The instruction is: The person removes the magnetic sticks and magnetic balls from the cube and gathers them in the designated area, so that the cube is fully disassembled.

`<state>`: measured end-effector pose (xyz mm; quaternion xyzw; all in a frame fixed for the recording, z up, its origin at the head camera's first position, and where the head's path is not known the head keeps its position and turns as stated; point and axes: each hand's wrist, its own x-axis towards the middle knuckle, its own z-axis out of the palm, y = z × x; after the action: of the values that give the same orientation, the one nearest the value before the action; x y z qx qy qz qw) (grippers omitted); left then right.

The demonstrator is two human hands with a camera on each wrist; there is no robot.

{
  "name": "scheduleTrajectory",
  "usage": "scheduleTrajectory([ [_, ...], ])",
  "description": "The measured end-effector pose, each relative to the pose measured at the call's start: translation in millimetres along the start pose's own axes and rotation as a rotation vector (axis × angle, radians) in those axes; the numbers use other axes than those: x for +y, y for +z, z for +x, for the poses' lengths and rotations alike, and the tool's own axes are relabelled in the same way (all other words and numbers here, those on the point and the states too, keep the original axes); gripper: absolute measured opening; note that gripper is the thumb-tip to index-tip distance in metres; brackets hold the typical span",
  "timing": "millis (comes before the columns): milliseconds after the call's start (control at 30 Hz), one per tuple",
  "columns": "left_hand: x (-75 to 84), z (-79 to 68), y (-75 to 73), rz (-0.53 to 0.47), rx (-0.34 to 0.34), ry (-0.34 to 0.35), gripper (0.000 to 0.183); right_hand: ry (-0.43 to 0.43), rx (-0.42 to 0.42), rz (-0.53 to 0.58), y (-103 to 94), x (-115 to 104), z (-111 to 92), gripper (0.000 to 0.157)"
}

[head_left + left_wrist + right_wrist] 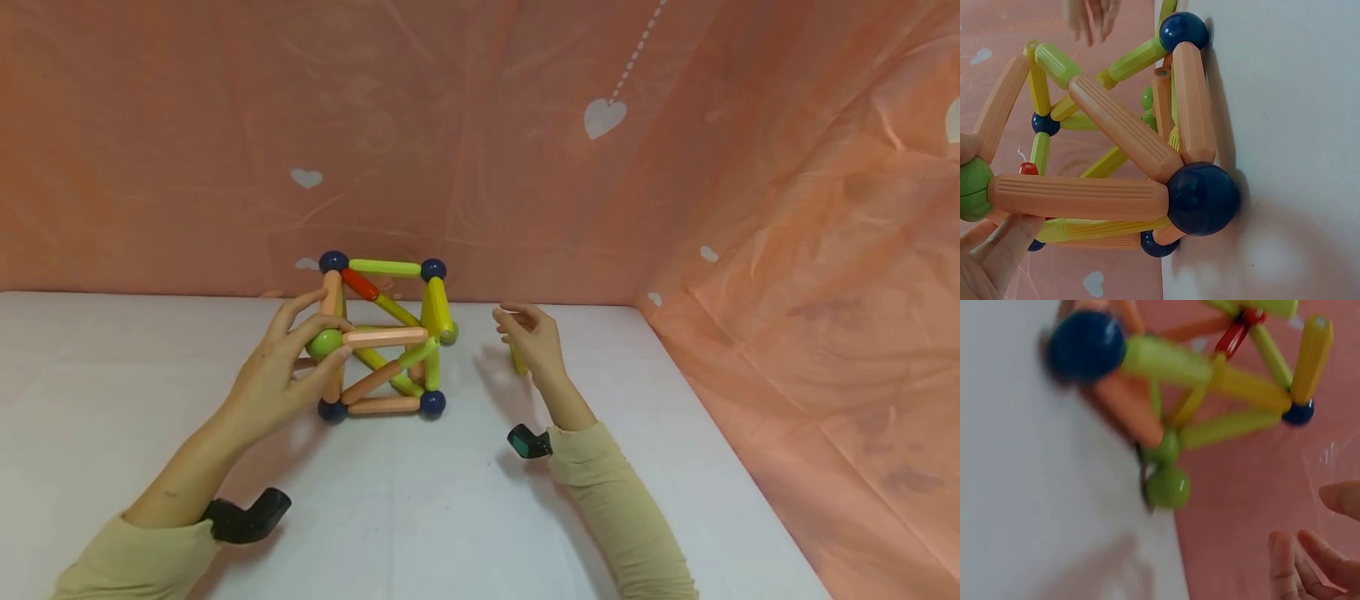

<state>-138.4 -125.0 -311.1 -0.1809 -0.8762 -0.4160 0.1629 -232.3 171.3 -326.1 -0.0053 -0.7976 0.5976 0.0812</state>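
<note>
Apparently well advanced, judging by the box-like frame (385,405) of magnetic-looking rods and balls standing on the white counter (420,517), left of centre, near the pink backdrop (480,150). Already has dark blue balls (432,404) at both near lower corners and both far upper ones, with rods between and slanting braces across. Has a green ball (325,344) at the near upper left corner, pinched between the thumb and fingers of the left grip (277,364), with a salmon rod (386,337) reaching from there towards the near upper right corner. Looks unfinished at that right-hand end: can make out rod ends close together, but no ball joining them and, in the left wrist view, no straight upright below. Probably still to do: join that corner, perhaps add the upright. Shows the right grip (534,337) empty, fingers loosely bent and apart from the thumb, near a loose yellow-green rod (519,360). Cannot tell the firmness of any joint.
</note>
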Motion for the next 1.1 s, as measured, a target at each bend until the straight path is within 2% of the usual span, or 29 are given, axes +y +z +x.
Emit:
scheduleTrajectory([
  [133,-0.9,0.0,1.0,0.007,0.003,0.003,0.023,-0.006,-0.011,0.104,16.4,-9.0,-0.3,0.032],
  [400,0.5,0.3,3.7,0.012,0.003,-0.007,0.022,-0.002,-0.043,0.178,37.8,-25.9,-2.8,0.034],
  [900,4.2,2.0,9.1,0.006,0.009,-0.021,0.024,0.041,-0.051,0.158,56.4,-44.4,-3.2,0.035],
  [1100,5.0,3.4,11.6,0.014,0.003,-0.03,0.023,-0.007,0.003,0.122,54.9,-43.3,-3.6,0.029],
])
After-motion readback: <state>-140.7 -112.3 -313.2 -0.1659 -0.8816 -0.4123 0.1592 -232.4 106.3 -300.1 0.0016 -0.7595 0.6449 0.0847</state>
